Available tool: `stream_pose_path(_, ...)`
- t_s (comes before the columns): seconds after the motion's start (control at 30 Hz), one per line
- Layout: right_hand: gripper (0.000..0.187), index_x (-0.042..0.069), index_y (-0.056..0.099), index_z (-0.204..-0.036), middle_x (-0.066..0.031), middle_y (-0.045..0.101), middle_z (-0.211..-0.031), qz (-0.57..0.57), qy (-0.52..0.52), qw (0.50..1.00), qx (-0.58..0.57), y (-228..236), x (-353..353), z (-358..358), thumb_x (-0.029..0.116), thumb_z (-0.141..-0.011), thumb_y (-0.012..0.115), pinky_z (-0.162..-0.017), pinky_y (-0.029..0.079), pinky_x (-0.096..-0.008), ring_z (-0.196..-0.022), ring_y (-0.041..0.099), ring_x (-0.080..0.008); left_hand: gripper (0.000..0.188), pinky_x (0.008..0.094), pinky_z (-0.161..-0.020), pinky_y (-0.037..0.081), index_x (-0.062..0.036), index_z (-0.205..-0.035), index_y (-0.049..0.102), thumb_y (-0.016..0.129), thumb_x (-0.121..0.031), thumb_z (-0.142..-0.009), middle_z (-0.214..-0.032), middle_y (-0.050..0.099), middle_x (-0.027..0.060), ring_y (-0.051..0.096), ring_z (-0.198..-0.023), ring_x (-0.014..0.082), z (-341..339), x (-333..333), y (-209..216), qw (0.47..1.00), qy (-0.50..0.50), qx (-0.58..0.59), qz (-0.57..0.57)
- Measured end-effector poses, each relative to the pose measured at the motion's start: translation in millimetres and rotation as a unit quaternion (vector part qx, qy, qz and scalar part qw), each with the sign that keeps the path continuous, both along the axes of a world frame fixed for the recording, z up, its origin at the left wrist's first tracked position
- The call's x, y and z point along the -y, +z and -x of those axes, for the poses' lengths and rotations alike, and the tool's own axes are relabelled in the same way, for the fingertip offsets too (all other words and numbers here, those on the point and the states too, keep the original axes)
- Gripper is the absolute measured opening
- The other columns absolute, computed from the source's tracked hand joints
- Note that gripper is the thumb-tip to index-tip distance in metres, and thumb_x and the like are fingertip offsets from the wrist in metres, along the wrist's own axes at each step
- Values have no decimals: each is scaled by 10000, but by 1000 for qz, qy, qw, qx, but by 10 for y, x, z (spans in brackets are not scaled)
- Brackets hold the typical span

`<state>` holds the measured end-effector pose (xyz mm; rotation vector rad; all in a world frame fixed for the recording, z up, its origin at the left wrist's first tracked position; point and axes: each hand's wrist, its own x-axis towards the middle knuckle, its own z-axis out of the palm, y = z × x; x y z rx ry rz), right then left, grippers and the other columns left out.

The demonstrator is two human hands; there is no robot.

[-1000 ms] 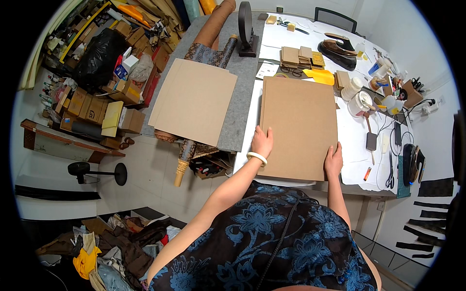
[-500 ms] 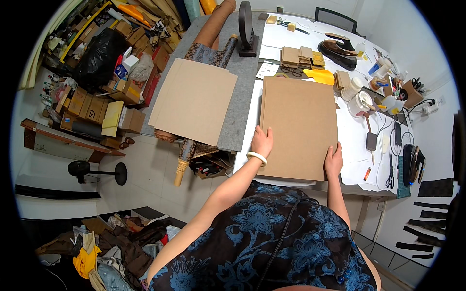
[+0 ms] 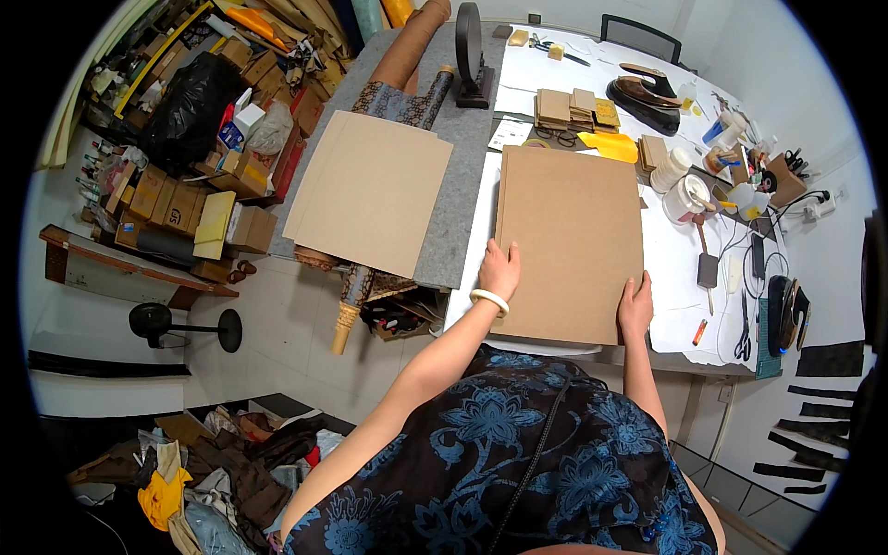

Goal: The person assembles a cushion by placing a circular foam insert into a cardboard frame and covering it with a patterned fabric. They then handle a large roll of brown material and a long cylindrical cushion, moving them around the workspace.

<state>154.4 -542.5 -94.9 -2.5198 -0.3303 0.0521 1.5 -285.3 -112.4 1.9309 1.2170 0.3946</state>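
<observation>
At the near edge of the white-covered bench [image 3: 678, 319], the boards [image 3: 572, 242] lie flat in a stack, a thin strip of a lower one showing on the left. The left hand [image 3: 500, 273], with a pale bracelet [image 3: 490, 302] at its wrist, holds their left side, thumb on top; the right hand [image 3: 636, 305] holds their right side, thumb also on the top face. Off to the right lie an orange lighter [image 3: 700, 332] and dark scissors [image 3: 744, 339]. To the left, paler sheets [image 3: 370, 194] rest across patterned rolls [image 3: 393, 103] on grey felt [image 3: 462, 185]. Beyond the boards come a white tub [image 3: 684, 203], a yellow piece [image 3: 609, 145] and, just left of that, glasses [image 3: 560, 137]. Farther back are a dark iron [image 3: 643, 97] and a dark disc [image 3: 468, 48] on a stand; a black chair [image 3: 640, 38] stands past the bench's far end.
</observation>
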Motion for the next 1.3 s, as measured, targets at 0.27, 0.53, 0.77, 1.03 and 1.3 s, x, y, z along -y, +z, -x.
stream_pose_path(0.27, 541, 37, 426, -1443, -216, 554, -1375, -13, -10, 1000, 16, -37, 7, -5, 371, -1018, 454, -1014, 446, -447, -1226, 556, -398, 522, 545, -908, 490, 70, -1217, 445, 512, -388, -978, -1127, 601, 347, 606, -1023, 501, -5, 14, -5, 1000, 4, -1, -15)
stream_pose_path(0.53, 551, 33, 391, -1464, -215, 519, -1411, 6, 0, 1000, 10, -9, 5, 8, 376, -1035, 426, -1009, 459, -454, -1230, 549, -397, 502, 550, -890, 491, 69, -1180, 453, 513, -386, -977, -1102, 604, 348, 607, -1003, 505, 6, 23, 17, 1000, 4, 2, -21)
stream_pose_path(0.77, 552, 29, 389, -1464, -215, 517, -1413, 6, 3, 1000, 4, 9, 3, 9, 374, -1035, 428, -1013, 456, -451, -1232, 548, -395, 500, 550, -887, 490, 70, -1168, 454, 512, -388, -977, -1094, 604, 351, 606, -1000, 506, 4, 16, 1, 1000, 2, 6, -17)
stream_pose_path(1.03, 545, 21, 396, -1457, -218, 516, -1412, 1, 2, 1000, 2, -4, 6, -3, 357, -1030, 440, -1015, 454, -452, -1237, 546, -395, 508, 550, -890, 491, 70, -1174, 449, 509, -393, -977, -1093, 606, 350, 608, -1003, 505, -3, 10, -16, 1000, -1, 2, -21)
stream_pose_path(1.3, 550, 24, 391, -1461, -215, 516, -1413, 3, -1, 1000, 1, -8, 5, -6, 363, -1030, 436, -1015, 454, -452, -1240, 543, -394, 499, 552, -888, 493, 64, -1161, 450, 510, -395, -977, -1095, 606, 345, 610, -1003, 503, -4, 13, -5, 1000, 2, 3, -14)
